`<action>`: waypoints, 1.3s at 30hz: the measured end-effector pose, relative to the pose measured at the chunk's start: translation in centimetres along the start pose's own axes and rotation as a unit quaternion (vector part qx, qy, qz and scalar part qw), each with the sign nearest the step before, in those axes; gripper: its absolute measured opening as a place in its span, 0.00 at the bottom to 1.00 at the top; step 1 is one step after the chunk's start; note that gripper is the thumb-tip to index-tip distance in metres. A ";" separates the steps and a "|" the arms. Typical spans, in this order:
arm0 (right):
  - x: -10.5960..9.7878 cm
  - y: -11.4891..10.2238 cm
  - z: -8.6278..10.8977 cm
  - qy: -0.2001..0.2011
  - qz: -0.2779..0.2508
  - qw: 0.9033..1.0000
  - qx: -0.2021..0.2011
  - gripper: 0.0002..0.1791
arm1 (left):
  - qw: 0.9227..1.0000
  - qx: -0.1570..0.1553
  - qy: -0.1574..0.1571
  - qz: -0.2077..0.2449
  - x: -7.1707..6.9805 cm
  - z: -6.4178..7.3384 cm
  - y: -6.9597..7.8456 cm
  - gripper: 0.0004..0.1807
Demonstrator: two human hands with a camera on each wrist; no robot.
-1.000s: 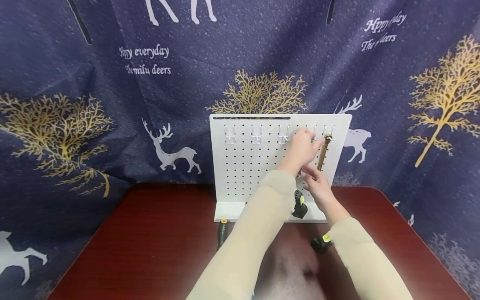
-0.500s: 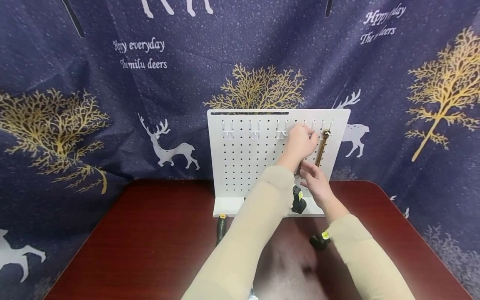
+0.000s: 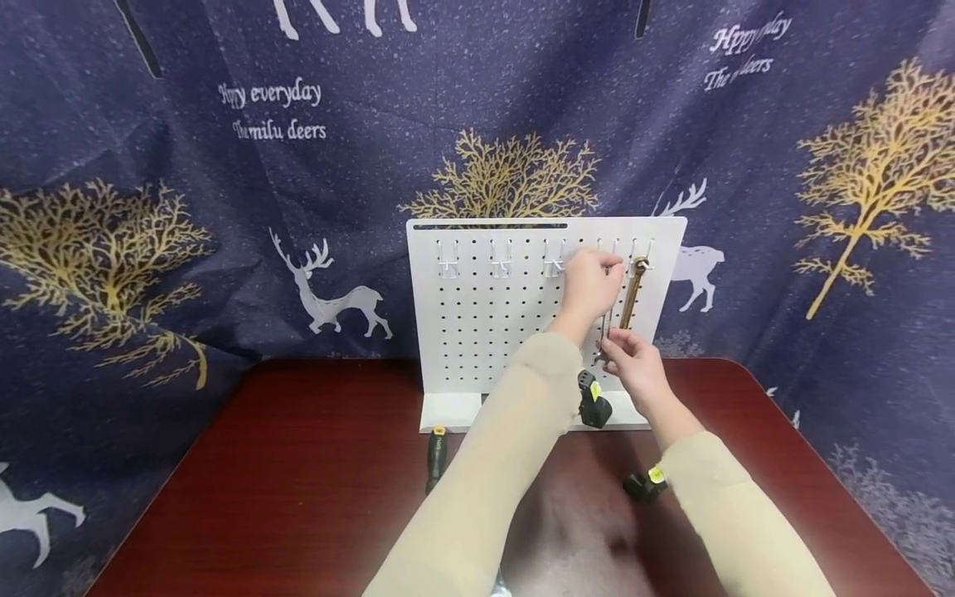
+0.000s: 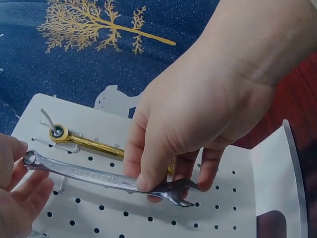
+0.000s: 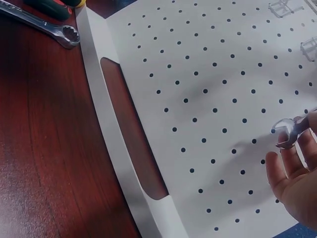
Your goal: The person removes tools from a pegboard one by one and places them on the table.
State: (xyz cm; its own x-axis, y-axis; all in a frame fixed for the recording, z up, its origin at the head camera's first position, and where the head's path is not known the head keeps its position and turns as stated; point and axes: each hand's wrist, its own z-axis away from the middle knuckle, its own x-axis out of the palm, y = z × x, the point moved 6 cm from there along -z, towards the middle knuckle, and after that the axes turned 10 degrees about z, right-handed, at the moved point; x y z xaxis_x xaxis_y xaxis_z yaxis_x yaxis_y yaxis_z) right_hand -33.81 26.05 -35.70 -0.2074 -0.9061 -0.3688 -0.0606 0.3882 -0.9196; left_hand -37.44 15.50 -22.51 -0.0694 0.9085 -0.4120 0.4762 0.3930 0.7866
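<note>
A silver combination wrench [image 4: 99, 176] spans both hands in front of a white pegboard [image 3: 485, 332]. My left hand [image 3: 592, 286] pinches its ring end, near the hooks at the board's upper right. Lower down, my right hand [image 3: 637, 369] holds it beside the open jaw, thumb on top in the left wrist view. The open end [image 5: 292, 131] sticks out past the right fingers in the right wrist view. Whether a hook passes through the ring cannot be told. Right beside it, a gold ratcheting wrench [image 3: 634, 290] hangs on a hook.
Wire hooks [image 3: 448, 267] line the board's upper rows. A dark-handled screwdriver [image 3: 436, 456] lies on the red-brown table [image 3: 298, 481] before the board's ledge. Another silver wrench [image 5: 44, 25] lies by the ledge in the right wrist view. Black wrist cameras [image 3: 594, 404] sit under the arms.
The silver wrench's shaft has come into sight between the hands. My right fingers have drawn together around its lower part, and my left fingers have shifted slightly at the ring end.
</note>
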 end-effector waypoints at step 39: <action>-0.6 -1.2 3.5 -0.007 0.054 0.998 -0.044 0.21 | 0.998 0.020 -0.046 0.048 -1.9 2.1 0.0 0.10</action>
State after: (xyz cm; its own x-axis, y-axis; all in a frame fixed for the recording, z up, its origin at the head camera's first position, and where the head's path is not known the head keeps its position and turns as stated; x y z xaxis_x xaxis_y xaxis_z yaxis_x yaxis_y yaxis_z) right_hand -30.22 25.51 -34.84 -0.2037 -0.8600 -0.4679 -0.1249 0.4968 -0.8588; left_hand -35.51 13.44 -22.70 0.0590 0.9241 -0.3777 0.5113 0.2970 0.8065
